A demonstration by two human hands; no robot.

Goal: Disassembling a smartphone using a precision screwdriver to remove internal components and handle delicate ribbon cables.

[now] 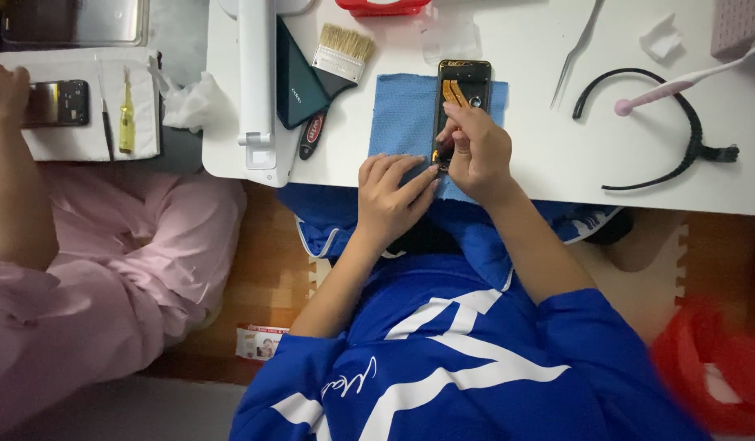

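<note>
The left hand (389, 192) lies open with its fingers steadying the opened phone (461, 94) on the blue cloth (402, 114), while the right hand (475, 147) is closed, pinching something small over it.

One head camera looks straight down, near; white table (557, 163) above lap.

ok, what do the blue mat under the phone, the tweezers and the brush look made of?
Blue mat: looks like soft cloth, matte, with a slightly ragged edge. Tweezers: likely metal, thin with a grey sheen. Brush: pale bristles, natural or synthetic I cannot tell; dark glossy handle, probably plastic. The opened phone lies on the mat under both hands.
</note>
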